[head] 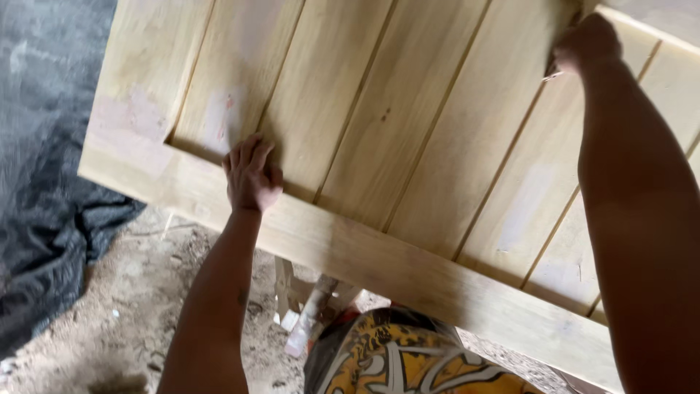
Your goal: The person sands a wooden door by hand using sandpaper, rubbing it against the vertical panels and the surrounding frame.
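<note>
A large pale wooden door panel (408,131) with grooved vertical boards and a wide frame rail lies flat in front of me. My left hand (250,175) rests palm down on the panel near the lower rail, fingers spread. My right hand (583,42) reaches far across the boards and is closed on a small object pressed against the wood; what it is I cannot tell. Whitish filler patches mark the panel at the left corner and the right boards.
A wooden trestle leg (310,310) shows beneath the panel's near edge. Dark plastic sheeting (44,182) covers the ground on the left, with sandy dirt (124,306) below. My yellow patterned clothing (408,357) is at the bottom.
</note>
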